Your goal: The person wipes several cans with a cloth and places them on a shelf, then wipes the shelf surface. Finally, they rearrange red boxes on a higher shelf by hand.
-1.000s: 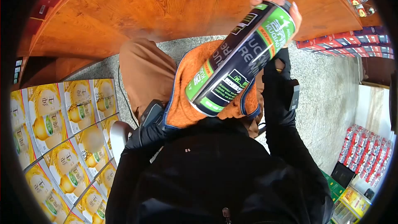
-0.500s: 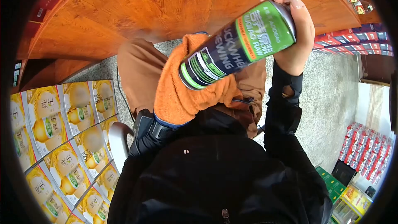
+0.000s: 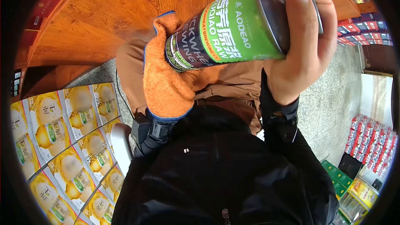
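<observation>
A large green and black can (image 3: 233, 29) is tilted above my lap, its dark end up at the right. My right hand (image 3: 306, 37) is closed around that end, fingers over the rim. An orange cloth (image 3: 166, 87) with blue edging lies against the can's lower end at the left. It drapes over my left hand, whose fingers are hidden; only the black sleeve and wrist strap (image 3: 158, 130) show below it.
A wooden table (image 3: 112, 16) curves across the top. Yellow-and-white cartons (image 3: 71, 166) are stacked at the lower left, near a pale chair arm (image 3: 121, 143). Red packs (image 3: 368, 141) and green boxes (image 3: 335, 177) stand on the right. Red boxes (image 3: 48, 6) sit at the upper left.
My right hand and the can's upper end have come up and closer to the camera. The can's lower end and the orange cloth have shifted left, and a cloth corner now sticks up.
</observation>
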A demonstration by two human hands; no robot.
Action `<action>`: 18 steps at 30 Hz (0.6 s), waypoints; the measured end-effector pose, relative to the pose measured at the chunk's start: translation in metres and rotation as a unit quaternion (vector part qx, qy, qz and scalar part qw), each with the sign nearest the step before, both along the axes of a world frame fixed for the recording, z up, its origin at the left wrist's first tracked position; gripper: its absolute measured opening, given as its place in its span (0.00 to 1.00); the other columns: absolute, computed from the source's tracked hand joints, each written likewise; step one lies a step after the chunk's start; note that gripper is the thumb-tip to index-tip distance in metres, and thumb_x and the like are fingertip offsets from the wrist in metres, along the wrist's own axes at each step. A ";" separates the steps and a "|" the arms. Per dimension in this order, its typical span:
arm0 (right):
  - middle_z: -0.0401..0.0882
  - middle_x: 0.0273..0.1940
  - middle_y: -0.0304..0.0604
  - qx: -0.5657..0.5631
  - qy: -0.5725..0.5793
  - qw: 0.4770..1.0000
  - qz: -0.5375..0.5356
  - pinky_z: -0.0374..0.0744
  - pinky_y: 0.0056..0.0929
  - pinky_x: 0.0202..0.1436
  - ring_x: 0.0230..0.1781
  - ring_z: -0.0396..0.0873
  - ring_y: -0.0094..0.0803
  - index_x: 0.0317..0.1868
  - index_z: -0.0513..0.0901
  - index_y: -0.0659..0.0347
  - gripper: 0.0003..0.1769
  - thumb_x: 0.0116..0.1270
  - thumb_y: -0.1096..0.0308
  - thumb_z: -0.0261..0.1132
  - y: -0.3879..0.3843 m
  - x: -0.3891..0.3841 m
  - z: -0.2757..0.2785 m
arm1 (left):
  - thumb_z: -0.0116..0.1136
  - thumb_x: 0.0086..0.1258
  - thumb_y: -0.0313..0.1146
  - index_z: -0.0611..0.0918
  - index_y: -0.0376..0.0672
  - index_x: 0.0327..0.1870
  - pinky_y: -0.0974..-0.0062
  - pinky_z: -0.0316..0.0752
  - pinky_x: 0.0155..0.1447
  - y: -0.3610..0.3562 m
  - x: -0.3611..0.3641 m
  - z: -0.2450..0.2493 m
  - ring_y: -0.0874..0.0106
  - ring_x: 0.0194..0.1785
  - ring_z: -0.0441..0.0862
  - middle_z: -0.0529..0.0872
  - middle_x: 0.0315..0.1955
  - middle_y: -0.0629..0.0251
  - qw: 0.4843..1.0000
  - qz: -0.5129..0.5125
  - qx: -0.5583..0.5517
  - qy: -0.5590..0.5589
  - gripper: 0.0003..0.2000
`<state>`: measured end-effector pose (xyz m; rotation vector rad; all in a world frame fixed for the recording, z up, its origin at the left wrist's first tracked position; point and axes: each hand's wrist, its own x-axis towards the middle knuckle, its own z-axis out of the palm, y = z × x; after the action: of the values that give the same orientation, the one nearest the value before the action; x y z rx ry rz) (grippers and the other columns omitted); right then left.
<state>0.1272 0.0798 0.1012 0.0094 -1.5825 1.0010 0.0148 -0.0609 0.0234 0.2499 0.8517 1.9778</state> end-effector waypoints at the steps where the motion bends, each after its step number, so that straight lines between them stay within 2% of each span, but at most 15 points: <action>1: 0.81 0.49 0.55 -0.002 -0.011 0.999 0.037 0.79 0.44 0.60 0.51 0.82 0.48 0.54 0.77 0.72 0.16 0.71 0.70 0.64 -0.002 0.003 0.004 | 0.54 0.81 0.41 0.73 0.47 0.63 0.69 0.83 0.38 0.001 0.001 -0.002 0.72 0.43 0.85 0.85 0.46 0.64 0.999 0.009 -0.030 0.036 0.16; 2: 0.80 0.50 0.57 -0.003 -0.022 0.997 0.077 0.78 0.47 0.61 0.53 0.82 0.50 0.55 0.76 0.73 0.18 0.69 0.70 0.64 -0.004 0.005 0.007 | 0.54 0.81 0.41 0.73 0.47 0.63 0.69 0.83 0.38 0.001 0.001 -0.003 0.72 0.43 0.85 0.85 0.46 0.64 0.999 0.012 -0.029 0.034 0.16; 5: 0.77 0.54 0.64 0.001 -0.055 0.976 0.210 0.76 0.55 0.65 0.58 0.79 0.58 0.57 0.72 0.76 0.24 0.64 0.70 0.65 -0.002 0.006 0.013 | 0.58 0.77 0.31 0.71 0.43 0.66 0.73 0.82 0.41 -0.009 -0.002 -0.009 0.75 0.43 0.83 0.84 0.48 0.65 0.960 -0.010 -0.031 0.280 0.19; 6: 0.77 0.54 0.69 -0.003 -0.043 0.974 0.223 0.72 0.60 0.66 0.59 0.77 0.62 0.54 0.71 0.76 0.26 0.62 0.63 0.63 0.002 0.000 0.010 | 0.60 0.76 0.28 0.71 0.42 0.67 0.74 0.82 0.42 -0.010 -0.004 -0.006 0.76 0.43 0.83 0.84 0.48 0.65 0.933 -0.008 -0.032 0.359 0.21; 7: 0.77 0.55 0.70 -0.001 -0.131 0.975 0.182 0.73 0.61 0.66 0.58 0.77 0.61 0.53 0.72 0.73 0.22 0.66 0.63 0.58 0.006 0.008 0.013 | 0.61 0.75 0.25 0.70 0.40 0.68 0.75 0.82 0.43 -0.013 -0.004 -0.003 0.77 0.43 0.82 0.84 0.48 0.65 0.900 -0.005 -0.038 0.433 0.23; 8: 0.77 0.55 0.69 -0.038 -0.101 0.980 0.168 0.73 0.60 0.66 0.57 0.78 0.60 0.52 0.72 0.72 0.21 0.68 0.63 0.55 0.006 0.006 0.007 | 0.59 0.78 0.32 0.73 0.39 0.65 0.79 0.79 0.45 -0.012 0.010 -0.009 0.80 0.42 0.81 0.84 0.48 0.68 0.912 0.075 -0.067 0.397 0.18; 9: 0.78 0.55 0.68 -0.073 -0.070 0.983 0.154 0.74 0.60 0.66 0.57 0.78 0.59 0.52 0.72 0.71 0.19 0.69 0.62 0.52 0.007 0.001 0.001 | 0.59 0.78 0.32 0.73 0.39 0.65 0.79 0.79 0.45 -0.014 0.002 -0.016 0.80 0.42 0.81 0.84 0.48 0.68 0.912 0.092 -0.065 0.394 0.18; 10: 0.79 0.55 0.66 -0.122 -0.048 0.982 0.135 0.75 0.59 0.65 0.57 0.78 0.58 0.51 0.72 0.70 0.19 0.69 0.63 0.51 0.004 0.000 -0.004 | 0.58 0.79 0.36 0.75 0.40 0.63 0.80 0.78 0.46 -0.015 -0.012 -0.026 0.81 0.43 0.81 0.85 0.47 0.68 0.992 -0.036 -0.021 0.121 0.17; 11: 0.80 0.54 0.64 -0.172 -0.027 0.978 0.115 0.76 0.58 0.65 0.56 0.78 0.57 0.50 0.73 0.69 0.18 0.70 0.63 0.49 -0.003 -0.002 -0.003 | 0.56 0.80 0.41 0.77 0.41 0.61 0.80 0.77 0.46 -0.013 -0.019 -0.014 0.82 0.43 0.81 0.85 0.46 0.69 0.972 -0.167 0.034 -0.163 0.16; 12: 0.82 0.52 0.61 -0.214 -0.042 0.975 0.048 0.77 0.54 0.64 0.56 0.79 0.54 0.48 0.74 0.69 0.18 0.70 0.61 0.52 -0.011 -0.002 -0.001 | 0.51 0.82 0.48 0.80 0.42 0.58 0.80 0.77 0.44 -0.013 -0.003 0.016 0.81 0.41 0.82 0.85 0.43 0.69 0.991 -0.045 -0.098 -0.074 0.19; 13: 0.82 0.51 0.60 -0.238 -0.053 0.970 -0.016 0.77 0.50 0.64 0.54 0.80 0.52 0.48 0.75 0.68 0.17 0.70 0.61 0.54 -0.019 -0.005 0.001 | 0.51 0.82 0.48 0.80 0.42 0.58 0.80 0.77 0.44 -0.008 0.000 0.013 0.81 0.41 0.82 0.85 0.43 0.69 0.992 -0.037 -0.090 -0.079 0.19; 15: 0.82 0.52 0.60 -0.256 -0.059 0.964 -0.047 0.78 0.42 0.63 0.53 0.81 0.49 0.51 0.76 0.70 0.15 0.71 0.67 0.58 -0.022 -0.004 0.004 | 0.50 0.82 0.48 0.80 0.41 0.58 0.79 0.78 0.42 0.005 0.000 0.003 0.81 0.38 0.83 0.86 0.41 0.68 0.998 0.043 -0.051 0.000 0.19; 16: 0.82 0.52 0.60 -0.248 -0.058 0.966 -0.039 0.78 0.42 0.63 0.53 0.81 0.49 0.51 0.76 0.70 0.15 0.71 0.67 0.58 -0.017 -0.005 0.001 | 0.49 0.83 0.47 0.82 0.38 0.55 0.78 0.79 0.43 0.018 -0.001 0.002 0.81 0.37 0.83 0.86 0.40 0.68 0.997 0.064 -0.032 -0.036 0.20; 17: 0.82 0.51 0.59 0.019 -0.116 0.978 -0.170 0.78 0.39 0.61 0.52 0.81 0.47 0.53 0.76 0.70 0.14 0.72 0.70 0.59 -0.012 -0.003 -0.005 | 0.49 0.83 0.47 0.82 0.38 0.55 0.78 0.79 0.43 0.023 0.002 0.003 0.81 0.37 0.83 0.86 0.40 0.68 0.997 0.069 -0.027 -0.035 0.20; 18: 0.82 0.50 0.57 0.283 -0.162 0.901 -0.287 0.78 0.36 0.60 0.52 0.81 0.45 0.56 0.76 0.70 0.14 0.72 0.74 0.61 -0.011 -0.002 -0.007 | 0.50 0.83 0.46 0.82 0.37 0.54 0.77 0.79 0.44 0.027 0.005 0.010 0.80 0.38 0.83 0.86 0.39 0.68 0.997 0.075 -0.026 0.014 0.19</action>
<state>0.1251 0.0692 0.0937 -0.2227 -1.9723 0.0604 0.0194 -0.0337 0.0337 0.1890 0.9627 2.0931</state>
